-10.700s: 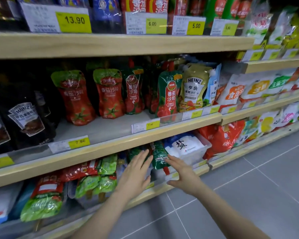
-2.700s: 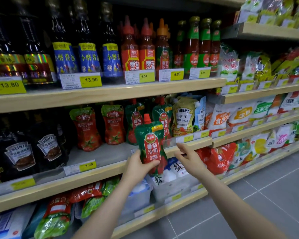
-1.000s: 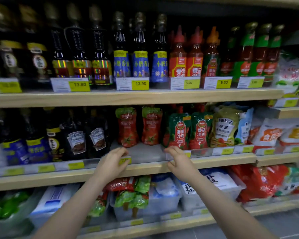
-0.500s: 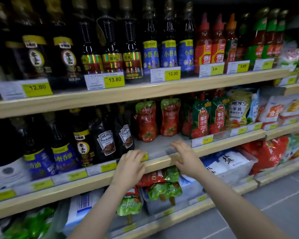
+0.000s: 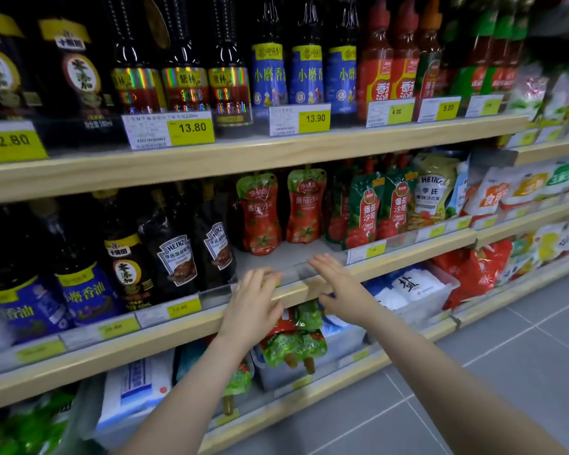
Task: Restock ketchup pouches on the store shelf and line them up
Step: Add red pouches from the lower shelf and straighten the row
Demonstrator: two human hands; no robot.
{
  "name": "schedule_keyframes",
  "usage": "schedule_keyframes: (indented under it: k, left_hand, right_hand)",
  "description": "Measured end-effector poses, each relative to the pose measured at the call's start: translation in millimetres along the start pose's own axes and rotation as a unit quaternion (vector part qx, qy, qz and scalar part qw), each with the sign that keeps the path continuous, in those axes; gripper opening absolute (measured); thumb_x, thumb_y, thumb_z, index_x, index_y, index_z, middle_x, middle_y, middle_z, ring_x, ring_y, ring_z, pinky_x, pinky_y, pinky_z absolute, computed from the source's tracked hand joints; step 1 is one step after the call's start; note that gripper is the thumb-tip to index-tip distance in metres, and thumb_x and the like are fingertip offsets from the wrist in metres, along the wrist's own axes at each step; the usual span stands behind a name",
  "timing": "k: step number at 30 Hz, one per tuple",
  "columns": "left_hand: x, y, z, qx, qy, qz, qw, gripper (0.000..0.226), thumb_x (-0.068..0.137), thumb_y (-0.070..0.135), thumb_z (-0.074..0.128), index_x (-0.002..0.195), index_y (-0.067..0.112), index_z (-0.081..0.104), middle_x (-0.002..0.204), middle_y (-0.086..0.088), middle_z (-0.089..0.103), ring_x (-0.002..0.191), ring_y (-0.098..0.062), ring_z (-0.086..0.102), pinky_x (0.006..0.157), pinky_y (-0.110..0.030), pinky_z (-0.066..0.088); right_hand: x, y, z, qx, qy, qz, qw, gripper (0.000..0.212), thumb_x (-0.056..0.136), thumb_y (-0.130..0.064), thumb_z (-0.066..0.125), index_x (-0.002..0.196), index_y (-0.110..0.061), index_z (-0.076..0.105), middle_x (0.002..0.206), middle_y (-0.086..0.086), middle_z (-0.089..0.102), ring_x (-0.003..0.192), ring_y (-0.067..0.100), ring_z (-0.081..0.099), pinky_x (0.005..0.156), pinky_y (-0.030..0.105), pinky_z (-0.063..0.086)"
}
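Pouches (image 5: pixel 364 211) upright, red-green, rowed | hands (image 5: pixel 253 307) empty at shelf edge (image 5: pixel 408 254)

Even overhead store light, shelf recesses dim and shadowed. Glare on dark bottles (image 5: pixel 181 37) and price tags (image 5: pixel 191 128). Motion blur throughout, worst at edges. Wide-angle bend curves shelves (image 5: pixel 276 152).

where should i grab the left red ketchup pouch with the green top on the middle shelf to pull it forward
Pinch the red ketchup pouch at its narrowed waist, thumb on one side edge and fingers on the other, coming straight in from the front over the shelf lip. It stands upright well back from the edge with bare shelf before it, and the black Heinz pouch stands just to its left, so a sideways approach looks cramped.
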State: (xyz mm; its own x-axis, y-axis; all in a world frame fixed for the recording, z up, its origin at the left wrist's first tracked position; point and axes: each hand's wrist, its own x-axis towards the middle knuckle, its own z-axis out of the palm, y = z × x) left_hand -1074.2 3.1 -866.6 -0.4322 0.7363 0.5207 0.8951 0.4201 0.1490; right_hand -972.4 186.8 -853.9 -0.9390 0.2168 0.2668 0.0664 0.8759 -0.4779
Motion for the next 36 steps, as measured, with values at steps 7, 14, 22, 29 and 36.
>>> schedule_keyframes:
  k: [7, 14, 22, 29, 36]
  left_hand:
    - [-55, -1, 35, -0.023, 0.042, 0.095, 0.994, 0.045, 0.075, 0.016, 0.069, 0.119, 0.011, 0.058, 0.12, -0.004, 0.058, 0.115, -0.019, 0.048, 0.106, -0.039, 0.036]
    - [-64, 1, 84, 0.001, -0.096, -0.031, 0.995, 0.068, 0.079, 0.033, 0.067, 0.139, 0.015, 0.04, 0.137, -0.009, 0.049, 0.124, -0.031, 0.047, 0.1, -0.048, 0.043]
    - [-58, -9, 108, 0.081, -0.133, -0.08, 0.985, 0.067, 0.088, 0.056, 0.025, 0.148, 0.026, 0.019, 0.147, -0.006, 0.037, 0.133, -0.033, 0.033, 0.112, -0.051, 0.021]
    - [-78, 0, 102, 0.072, -0.155, -0.063, 0.983, 0.067, 0.09, 0.059, 0.016, 0.149, 0.029, 0.004, 0.158, 0.001, 0.006, 0.145, -0.025, -0.002, 0.113, -0.045, -0.012]
    - [-74, 21, 85, 0.034, -0.109, -0.085, 0.99, 0.073, 0.086, 0.046, 0.055, 0.146, 0.02, 0.023, 0.151, -0.003, 0.03, 0.14, -0.024, 0.023, 0.116, -0.04, 0.008]
  right_hand:
    - [-52, 26, 29, 0.094, 0.041, 0.015, 0.995, 0.047, 0.088, -0.009, 0.055, 0.133, -0.017, 0.043, 0.134, -0.008, 0.042, 0.129, 0.011, 0.038, 0.102, 0.011, 0.023]
    - [-67, 51, 80, 0.161, 0.029, 0.121, 0.979, 0.043, 0.091, -0.011, 0.053, 0.133, -0.014, 0.044, 0.134, 0.002, 0.045, 0.125, 0.016, 0.043, 0.103, 0.025, 0.034]
    - [-36, 50, 97, 0.294, 0.078, 0.217, 0.927, 0.054, 0.09, -0.007, 0.053, 0.14, -0.008, 0.034, 0.139, 0.008, 0.034, 0.125, 0.018, 0.044, 0.105, 0.037, 0.039]
    - [-61, 45, 96, 0.41, 0.143, 0.255, 0.864, 0.01, 0.084, 0.002, 0.06, 0.09, -0.006, 0.057, 0.089, 0.013, 0.062, 0.08, 0.022, 0.058, 0.072, 0.02, 0.049]
    - [-80, 17, 62, 0.484, 0.114, 0.206, 0.843, 0.012, 0.08, 0.002, 0.063, 0.078, -0.007, 0.056, 0.07, 0.007, 0.061, 0.065, 0.013, 0.062, 0.06, 0.015, 0.051]
